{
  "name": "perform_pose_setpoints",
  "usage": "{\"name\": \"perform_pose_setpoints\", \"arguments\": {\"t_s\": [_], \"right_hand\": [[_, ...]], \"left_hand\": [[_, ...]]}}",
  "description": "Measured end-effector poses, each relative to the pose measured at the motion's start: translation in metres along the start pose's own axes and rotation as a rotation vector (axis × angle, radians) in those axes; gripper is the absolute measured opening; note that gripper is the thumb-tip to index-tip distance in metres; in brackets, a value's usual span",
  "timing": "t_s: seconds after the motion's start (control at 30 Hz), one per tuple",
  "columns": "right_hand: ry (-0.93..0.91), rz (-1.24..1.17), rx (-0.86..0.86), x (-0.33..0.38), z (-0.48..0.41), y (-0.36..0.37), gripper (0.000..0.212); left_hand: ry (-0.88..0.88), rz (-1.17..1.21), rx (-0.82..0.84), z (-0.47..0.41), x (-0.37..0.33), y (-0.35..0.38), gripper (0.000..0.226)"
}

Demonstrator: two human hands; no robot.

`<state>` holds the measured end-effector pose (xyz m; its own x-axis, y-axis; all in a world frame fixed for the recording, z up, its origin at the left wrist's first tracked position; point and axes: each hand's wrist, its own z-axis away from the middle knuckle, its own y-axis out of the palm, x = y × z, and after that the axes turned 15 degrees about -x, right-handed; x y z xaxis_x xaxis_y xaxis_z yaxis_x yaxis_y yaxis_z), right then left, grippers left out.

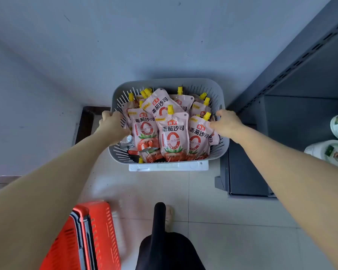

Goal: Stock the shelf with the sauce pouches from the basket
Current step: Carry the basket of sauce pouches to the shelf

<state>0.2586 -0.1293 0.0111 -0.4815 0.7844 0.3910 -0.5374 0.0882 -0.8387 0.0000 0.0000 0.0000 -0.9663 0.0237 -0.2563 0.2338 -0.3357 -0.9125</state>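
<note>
Head view: grey slotted plastic basket (221, 151), rounded corners, heaped with glossy pink sauce pouches (173, 136) with yellow spouts. Left hand (111, 123) grips its left rim, right hand (225, 122) its right rim; pouches lie between them. Dark metal shelf (300, 106) just right.

Grey wall (125, 36) — pale tiled floor (232, 207)

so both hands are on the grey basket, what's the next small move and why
Probably free the right hand and take the front pouch. Both it and the left hand grip the grey basket by its rim, and it seems to rest on a white box beside the shelf, so nothing more needs carrying.
</note>
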Motion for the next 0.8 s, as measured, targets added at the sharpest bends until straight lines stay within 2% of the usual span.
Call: {"name": "perform_pose_setpoints", "arguments": {"t_s": [0.13,0.27,0.37,0.47,0.63,0.7,0.8], "right_hand": [[0.022,-0.095,-0.095,-0.003,-0.010,0.006,0.031],[0.126,-0.299,-0.113,-0.006,-0.023,0.015,0.047],[0.165,-0.356,-0.111,-0.008,-0.031,0.022,0.058],[0.182,-0.346,-0.117,-0.015,-0.041,0.028,0.040],[0.357,-0.662,-0.165,-0.019,-0.044,0.028,0.018],[0.434,-0.744,-0.157,-0.019,-0.044,0.025,0.015],[0.455,-0.745,-0.154,-0.018,-0.040,0.022,0.017]], "left_hand": [[-0.152,0.182,-0.059,-0.008,-0.002,0.009,0.075],[-0.320,0.317,-0.072,-0.018,-0.008,0.016,0.094],[-0.414,0.285,-0.062,-0.028,-0.011,0.020,0.084],[-0.477,0.347,-0.040,-0.038,-0.009,0.023,0.068],[-0.603,0.653,-0.047,-0.043,-0.009,0.025,0.048],[-0.668,0.743,-0.068,-0.043,-0.008,0.021,0.044],[-0.708,0.842,-0.044,-0.039,-0.002,0.017,0.042]]}}
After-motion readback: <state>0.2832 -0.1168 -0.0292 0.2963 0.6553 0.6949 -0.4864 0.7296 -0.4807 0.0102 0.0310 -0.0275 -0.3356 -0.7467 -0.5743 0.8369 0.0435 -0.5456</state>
